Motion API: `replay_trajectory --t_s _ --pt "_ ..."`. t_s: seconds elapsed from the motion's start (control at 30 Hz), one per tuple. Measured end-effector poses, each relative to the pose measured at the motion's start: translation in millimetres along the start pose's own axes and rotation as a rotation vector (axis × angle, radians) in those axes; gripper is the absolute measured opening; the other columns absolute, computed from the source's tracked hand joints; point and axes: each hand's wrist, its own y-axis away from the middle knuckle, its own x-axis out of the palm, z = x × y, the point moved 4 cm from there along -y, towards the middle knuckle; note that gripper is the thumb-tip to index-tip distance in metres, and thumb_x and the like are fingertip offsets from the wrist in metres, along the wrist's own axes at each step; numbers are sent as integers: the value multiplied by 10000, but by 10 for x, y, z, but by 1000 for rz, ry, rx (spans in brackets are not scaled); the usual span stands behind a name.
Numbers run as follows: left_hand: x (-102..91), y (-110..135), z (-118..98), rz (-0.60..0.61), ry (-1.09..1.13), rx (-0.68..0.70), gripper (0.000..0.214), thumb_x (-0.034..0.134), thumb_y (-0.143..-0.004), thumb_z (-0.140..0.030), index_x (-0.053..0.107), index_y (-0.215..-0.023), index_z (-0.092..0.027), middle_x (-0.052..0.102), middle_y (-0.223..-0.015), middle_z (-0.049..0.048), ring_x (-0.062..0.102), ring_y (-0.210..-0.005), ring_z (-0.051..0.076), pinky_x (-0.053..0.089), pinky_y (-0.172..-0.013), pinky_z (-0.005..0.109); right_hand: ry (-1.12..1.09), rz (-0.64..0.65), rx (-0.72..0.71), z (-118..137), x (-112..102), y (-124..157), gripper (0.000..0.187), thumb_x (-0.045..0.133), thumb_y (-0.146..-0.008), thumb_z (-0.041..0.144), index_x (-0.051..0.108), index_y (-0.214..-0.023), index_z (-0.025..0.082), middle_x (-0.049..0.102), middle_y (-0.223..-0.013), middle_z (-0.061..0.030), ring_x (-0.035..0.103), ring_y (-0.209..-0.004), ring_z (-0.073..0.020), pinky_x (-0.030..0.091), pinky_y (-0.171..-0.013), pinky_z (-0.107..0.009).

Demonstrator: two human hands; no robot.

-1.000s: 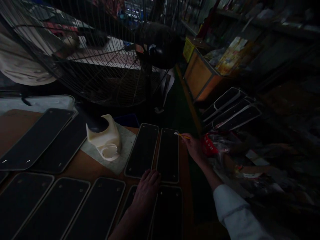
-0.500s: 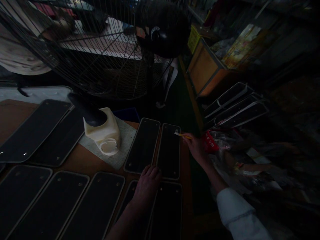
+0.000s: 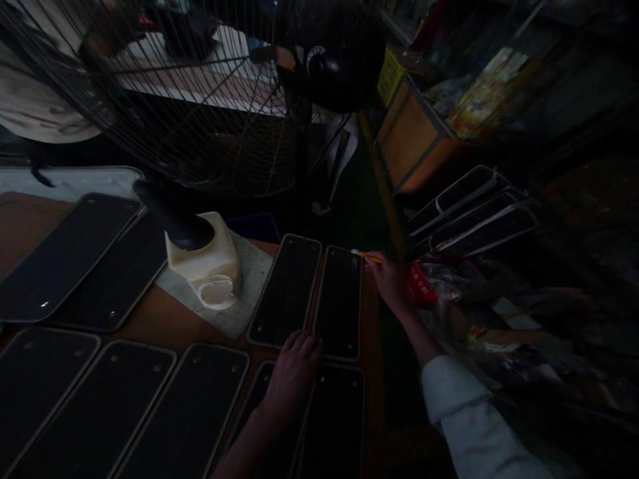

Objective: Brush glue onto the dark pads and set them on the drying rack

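Observation:
My right hand (image 3: 390, 283) is closed round a small brush (image 3: 370, 257) with a yellow handle, its pale tip at the top right corner of a dark rectangular panel (image 3: 337, 306). A faint whitish smear shows on that panel below the tip. My left hand (image 3: 295, 366) lies palm down across the near end of the panels, its fingers extended over the gap between two of them. A second dark panel (image 3: 285, 293) lies just left of the first. Farther left, a cut-open cream plastic bottle (image 3: 222, 256) with a dark handle-like piece (image 3: 172, 216) in it rests on a grey sheet (image 3: 252, 266).
Several more dark panels (image 3: 187, 406) with pale edges cover the wooden table (image 3: 137, 313). A large caged fan (image 3: 219, 120) stands behind it, with a person (image 3: 44, 100) beyond. On the right are strapped dark panels (image 3: 474, 213), a wooden box (image 3: 412, 136) and plastic bags (image 3: 444, 283).
My right hand has moved slightly up with the brush, whose tip is now nearer the panel's top edge. The whitish smear is longer. My left hand stays in place.

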Motion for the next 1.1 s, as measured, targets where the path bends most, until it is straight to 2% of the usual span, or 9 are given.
replay_trajectory --t_s 0.13,0.3,0.4,0.57,0.7,0.8,0.87,0.93,1.1 --pt "-23 3 -13 13 5 -11 318 525 -918 -223 583 -1231 -210 623 -1255 42 520 -1240 224 329 -1150 424 46 32 30 -22 43 45 261 469 -949 416 628 -1067 246 737 -854 -18 714 -792 -176 517 -692 -287" --pt "-37 8 -18 2 12 -8 351 545 -908 -216 561 -1258 -215 608 -1280 42 509 -1247 226 316 -1161 431 83 102 28 24 0 369 242 476 -945 401 630 -1064 258 745 -884 -21 715 -799 -187 518 -692 -301" --pt "-52 9 -18 11 11 -8 346 560 -896 -204 569 -1243 -210 615 -1260 44 516 -1230 227 321 -1159 433 56 150 69 65 -44 684 248 469 -945 400 627 -1081 266 747 -861 -16 719 -807 -191 532 -698 -306" --pt "-94 8 -27 13 11 -5 331 545 -901 -190 575 -1230 -206 612 -1258 53 515 -1230 236 337 -1149 442 -39 234 148 184 -97 1348 245 480 -937 404 621 -1087 270 747 -1008 -22 726 -853 -178 568 -767 -317" --pt "-111 9 -34 6 6 10 327 536 -903 -187 577 -1227 -197 617 -1241 61 527 -1210 236 338 -1150 444 -22 284 166 347 -148 1874 262 479 -940 428 631 -1091 277 750 -1036 -18 725 -897 -177 583 -793 -316" --pt "-109 4 -30 1 14 12 335 549 -899 -203 573 -1233 -194 613 -1255 62 527 -1212 239 345 -1147 444 -42 315 178 492 -220 2099 265 491 -937 440 648 -1075 276 760 -998 -14 727 -886 -165 590 -770 -278" --pt "-109 4 -26 -3 20 6 338 550 -899 -200 571 -1236 -195 611 -1258 59 524 -1216 240 346 -1147 444 -53 323 197 551 -276 2088 272 477 -943 447 655 -1053 273 765 -930 -9 731 -828 -155 590 -726 -256" --pt "-112 8 -28 -7 23 4 337 547 -899 -187 571 -1234 -200 609 -1257 57 522 -1220 240 340 -1150 446 -56 303 194 561 -312 1924 283 458 -950 448 651 -1047 266 762 -877 -7 729 -773 -150 585 -695 -253" --pt "-90 22 -26 -5 35 -5 333 557 -898 -198 571 -1231 -202 612 -1256 55 527 -1212 234 344 -1143 446 -70 156 97 424 -208 1082 271 473 -942 431 630 -1066 248 746 -842 -16 723 -781 -171 565 -713 -288"
